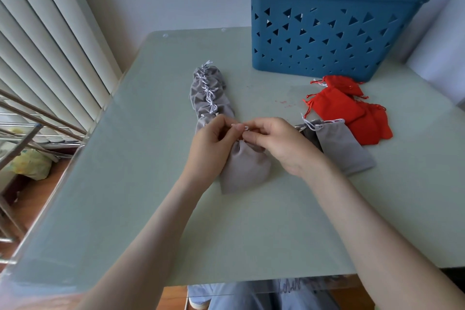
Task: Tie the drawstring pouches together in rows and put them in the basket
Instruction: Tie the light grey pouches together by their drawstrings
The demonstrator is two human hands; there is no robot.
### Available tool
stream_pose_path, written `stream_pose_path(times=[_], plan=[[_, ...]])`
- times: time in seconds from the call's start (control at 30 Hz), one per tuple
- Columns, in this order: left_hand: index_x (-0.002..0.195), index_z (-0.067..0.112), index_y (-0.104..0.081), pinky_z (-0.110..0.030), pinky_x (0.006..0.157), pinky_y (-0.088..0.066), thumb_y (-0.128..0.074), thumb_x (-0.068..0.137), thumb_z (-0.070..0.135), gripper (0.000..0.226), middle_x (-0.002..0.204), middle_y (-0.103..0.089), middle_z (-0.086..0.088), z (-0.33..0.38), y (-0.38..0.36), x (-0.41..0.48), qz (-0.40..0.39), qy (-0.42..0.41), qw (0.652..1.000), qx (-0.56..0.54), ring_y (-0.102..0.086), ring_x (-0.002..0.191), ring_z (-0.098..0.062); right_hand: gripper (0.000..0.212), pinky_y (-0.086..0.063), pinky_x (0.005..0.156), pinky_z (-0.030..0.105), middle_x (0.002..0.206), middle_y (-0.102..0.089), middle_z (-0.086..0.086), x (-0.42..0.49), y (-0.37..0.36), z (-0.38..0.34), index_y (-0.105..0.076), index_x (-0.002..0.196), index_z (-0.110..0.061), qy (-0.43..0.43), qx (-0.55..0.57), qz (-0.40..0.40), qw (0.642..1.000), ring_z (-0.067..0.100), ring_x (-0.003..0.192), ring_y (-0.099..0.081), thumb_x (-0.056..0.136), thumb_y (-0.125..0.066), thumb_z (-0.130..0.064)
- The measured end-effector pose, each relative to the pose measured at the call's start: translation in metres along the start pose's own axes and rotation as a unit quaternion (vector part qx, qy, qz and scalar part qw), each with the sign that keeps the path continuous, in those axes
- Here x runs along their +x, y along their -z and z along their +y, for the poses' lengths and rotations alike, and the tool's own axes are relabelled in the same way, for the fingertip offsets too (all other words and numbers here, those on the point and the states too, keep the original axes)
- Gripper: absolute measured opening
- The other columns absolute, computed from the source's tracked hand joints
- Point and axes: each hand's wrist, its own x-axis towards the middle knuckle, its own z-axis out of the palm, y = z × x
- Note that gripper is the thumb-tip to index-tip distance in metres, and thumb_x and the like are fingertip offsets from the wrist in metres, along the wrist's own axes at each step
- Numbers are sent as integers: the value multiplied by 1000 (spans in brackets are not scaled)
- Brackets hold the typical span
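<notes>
Nothing on my feed is readable. The only lettering is a dark, scrawled line (298, 284) across the pale trousers (251, 297), seen at the near edge of the table (151, 209). It is too blurred and warped there for me to make out a single letter — I can't even tell whether it is a word or a brand mark.
</notes>
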Motion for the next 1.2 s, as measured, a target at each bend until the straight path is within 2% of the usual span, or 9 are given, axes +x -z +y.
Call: stream_pose_path(times=[0.1, 0.23, 0.33, 0.4, 0.47, 0.57, 0.73, 0.9, 1.2], plan=[[73, 20, -58, -13, 58, -36, -64, 90, 22, 18, 59, -58, 21, 0, -2, -1, 34, -37, 994, 100, -50, 59, 3, 12, -34, 50, 6, 52, -58, -15, -3, -1, 0, -65, 89, -4, -10, -15, -13, 1000, -6, 48, -49, 94, -54, -3], [74, 16, -61, -22, 60, -39, -66, 88, 27, 18, 63, -59, 12, -3, 0, 1, 52, -42, 993, 101, -51, 60, -4, 23, -31, 51, 11, 47, -50, -16, -1, -2, 0, -59, 72, -16, 1, -62, 0, 998, -4, 49, -41, 94, -57, -13], [72, 18, -65, -34, 72, -46, -67, 85, 26, 16, 72, -66, -1, 1, 2, 2, 8, 9, 995, -96, -59, 73, -16, 19, -34, 56, 17, 58, -55, -13, 0, 0, -3, -63, 74, -19, -9, 0, -21, 1000, 3, 59, -45, 92, -57, -15], [68, 20, -67, -28, 69, -49, -64, 81, 24, 14, 70, -65, -2, 5, 2, 2, -39, 44, 971, -230, -59, 69, -16, 8, -39, 60, 17, 66, -63, -8, 1, 4, -6, -67, 77, -18, -45, 110, -54, 991, 5, 65, -53, 82, -61, -21], [71, 16, -64, -21, 61, -49, -59, 79, 22, 12, 66, -64, 0, 10, 0, 1, -64, 63, 957, -274, -59, 61, -11, 14, -40, 58, 16, 69, -63, -4, 0, 7, -8, -67, 81, -14, -75, 163, -69, 981, 6, 64, -55, 74, -62, -25], [77, 8, -58, -18, 57, -49, -56, 79, 18, 11, 65, -64, 2, 14, -1, 1, -83, 75, 948, -298, -59, 58, -8, 12, -40, 50, 13, 65, -63, -5, -3, 11, -6, -64, 83, -12, -89, 170, -73, 979, 3, 56, -55, 77, -60, -21], [79, 5, -59, -16, 66, -48, -60, 81, 9, 5, 72, -69, 4, 12, 6, 3, -124, 14, 972, -201, -62, 68, -6, 7, -40, 56, 16, 70, -64, -3, -3, 19, -5, -64, 79, -13, -91, 162, -57, 981, 7, 63, -56, 80, -60, -19], [77, 10, -61, -13, 61, -43, -61, 88, 1, 14, 67, -67, 11, 9, 11, 5, -112, -8, 991, -72, -57, 62, -1, 16, -43, 58, 14, 67, -65, -6, -3, 18, -3, -63, 79, -13, -71, 91, -32, 993, 4, 61, -56, 93, -55, -12], [77, 9, -63, -18, 68, -46, -62, 85, 7, 8, 70, -67, 5, 10, 13, 5, -103, 9, 988, -115, -59, 70, -8, 15, -37, 62, 23, 78, -57, 11, -5, 15, -8, -64, 77, -14, 17, -19, -6, 1000, 16, 72, -47, 89, -62, -6]])
